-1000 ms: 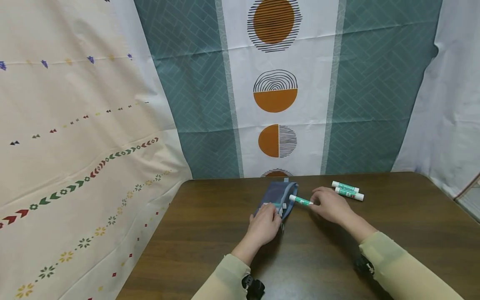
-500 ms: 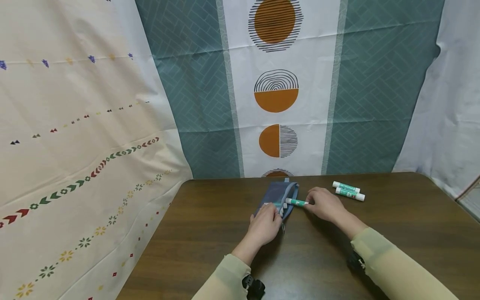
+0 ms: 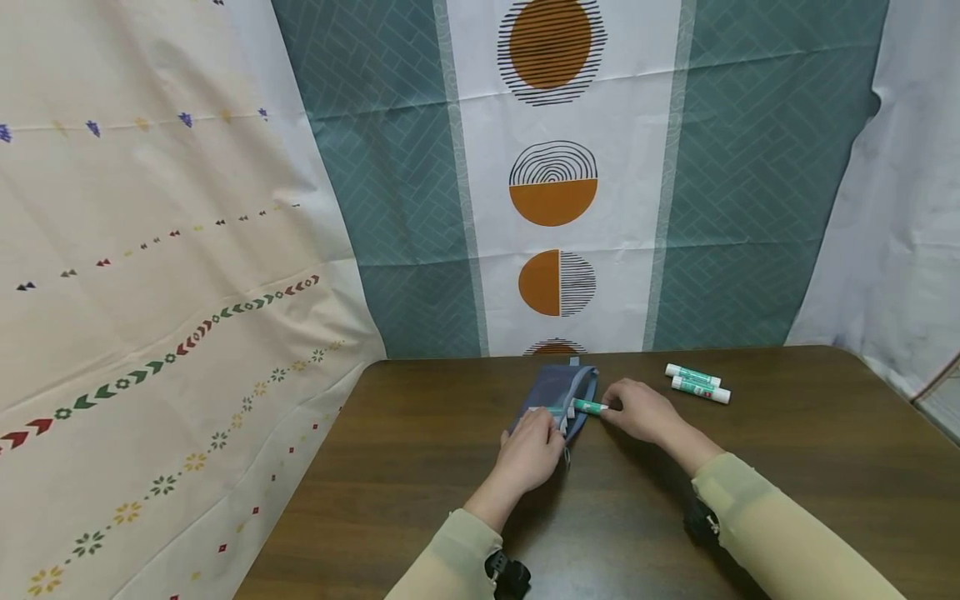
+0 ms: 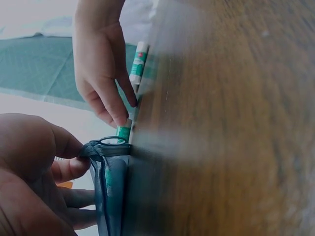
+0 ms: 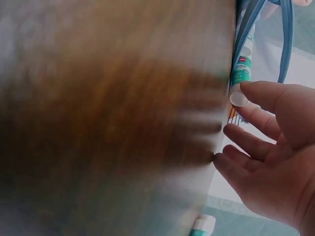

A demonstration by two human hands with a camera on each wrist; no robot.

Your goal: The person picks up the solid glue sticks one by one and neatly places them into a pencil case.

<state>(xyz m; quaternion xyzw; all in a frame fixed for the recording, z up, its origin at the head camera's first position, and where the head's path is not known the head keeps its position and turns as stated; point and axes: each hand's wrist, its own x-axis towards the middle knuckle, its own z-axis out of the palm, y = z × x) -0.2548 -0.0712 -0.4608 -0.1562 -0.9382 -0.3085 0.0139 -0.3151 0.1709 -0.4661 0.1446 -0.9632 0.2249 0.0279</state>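
Observation:
A blue mesh zip pouch lies on the table with its zipped mouth spread open to the right. My left hand pinches the near edge of that mouth between thumb and fingers. In my right hand a green-and-white glue stick is held by its white end, its other end inside the pouch mouth. The right wrist view has the thumb at the white end of this glue stick, between the pouch's blue zip edges. Other white-and-green pieces show inside the pouch, partly hidden by the left hand.
Two more glue sticks lie side by side at the back right of the brown wooden table, beyond the right hand. Patterned cloths hang behind and to the left of the table.
My right hand has moved left, sliding the glue stick from outside the pouch mouth partly into it. The left hand keeps its hold on the pouch edge.

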